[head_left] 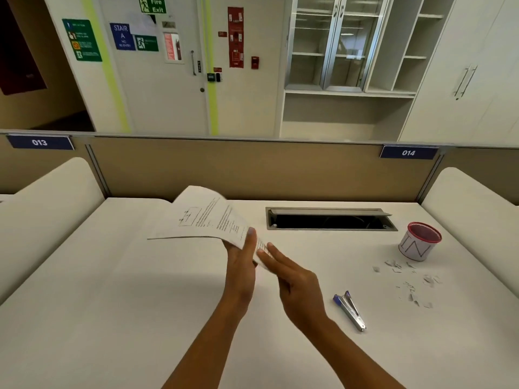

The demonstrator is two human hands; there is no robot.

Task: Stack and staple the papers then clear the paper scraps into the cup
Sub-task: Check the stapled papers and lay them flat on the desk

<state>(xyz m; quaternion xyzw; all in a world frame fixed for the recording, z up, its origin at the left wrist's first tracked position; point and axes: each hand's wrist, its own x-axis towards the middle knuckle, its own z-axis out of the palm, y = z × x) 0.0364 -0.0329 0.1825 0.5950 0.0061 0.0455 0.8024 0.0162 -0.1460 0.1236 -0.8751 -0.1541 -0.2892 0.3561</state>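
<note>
Mid-frame, the left hand (242, 265) pinches the stack of printed white papers (202, 217) above the white desk (112, 304), thumb on top and fingers beneath. The right hand (293, 279) lays straight, close-set fingers against the stack's near edge. At lower right, a blue and silver stapler (349, 310) lies near small white paper scraps (410, 284), which are strewn just below a red-rimmed white cup (415, 248).

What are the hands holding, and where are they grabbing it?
The left hand pinches the papers at their near right corner; the right hand, fingers straight, grips nothing.
</note>
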